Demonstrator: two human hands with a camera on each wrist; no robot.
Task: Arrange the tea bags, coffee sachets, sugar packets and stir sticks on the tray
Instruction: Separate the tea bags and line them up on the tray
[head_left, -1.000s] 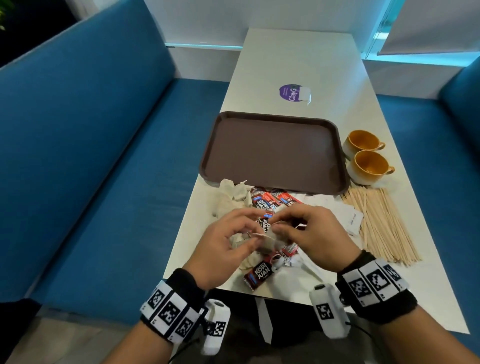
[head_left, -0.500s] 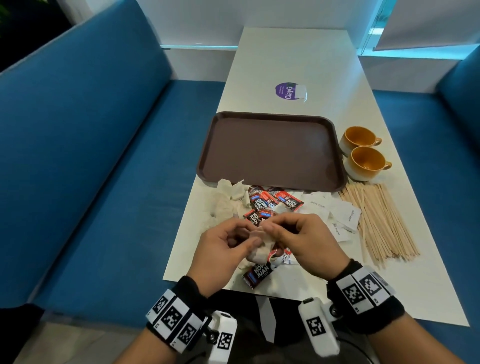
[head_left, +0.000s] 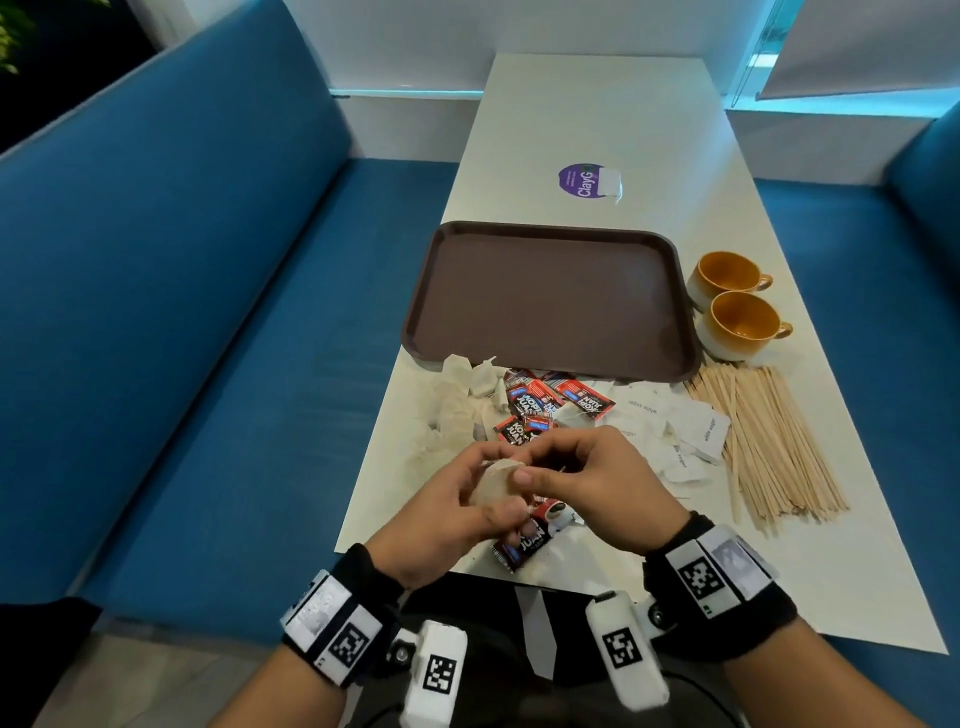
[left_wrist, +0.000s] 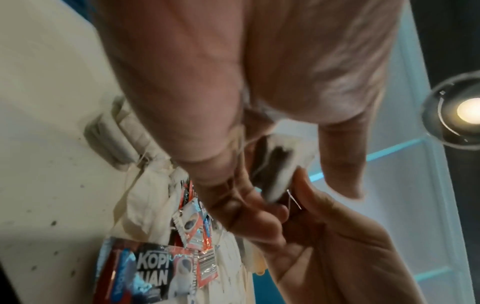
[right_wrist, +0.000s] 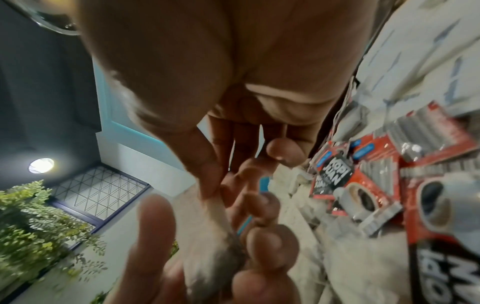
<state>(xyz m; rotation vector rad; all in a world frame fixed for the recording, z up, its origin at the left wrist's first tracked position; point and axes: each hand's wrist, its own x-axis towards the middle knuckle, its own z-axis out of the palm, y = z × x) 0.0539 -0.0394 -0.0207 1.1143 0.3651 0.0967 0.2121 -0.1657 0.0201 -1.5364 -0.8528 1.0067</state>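
Head view shows both hands meeting over the near end of the table (head_left: 597, 119), just short of the tray (head_left: 545, 306). The left hand (head_left: 447, 514) has its fingers curled round a tea bag (head_left: 496, 486), thumb on top; the right hand (head_left: 592, 488) pinches the same bag's upper edge between thumb and forefinger. In the left wrist view the bag (left_wrist: 283, 164) sits between the fingertips of both hands, a thin string running from it; a small metal staple shows beside it. In the right wrist view the bag (right_wrist: 218, 232) hangs between a thumb and curled fingers.

The tray is brown and lies crosswise on the table, with nothing on it. Against its near left corner lies a heap of loose tea bags (head_left: 457, 400). Just near of the tray's middle lie the red coffee sachets (head_left: 550, 402), overlapping each other; one more sachet (head_left: 524, 543) lies under the hands, by the table's near edge. Near of the tray's right part lie the white sugar packets (head_left: 685, 431), scattered, and right of them the stir sticks (head_left: 769, 441) in a loose fan reaching back to the tray's near right corner. Two orange cups (head_left: 737, 312) stand just right of the tray, one behind the other. Beyond the tray a round purple sticker (head_left: 579, 180) sits on the table. Blue benches (head_left: 182, 312) flank the table on both sides.
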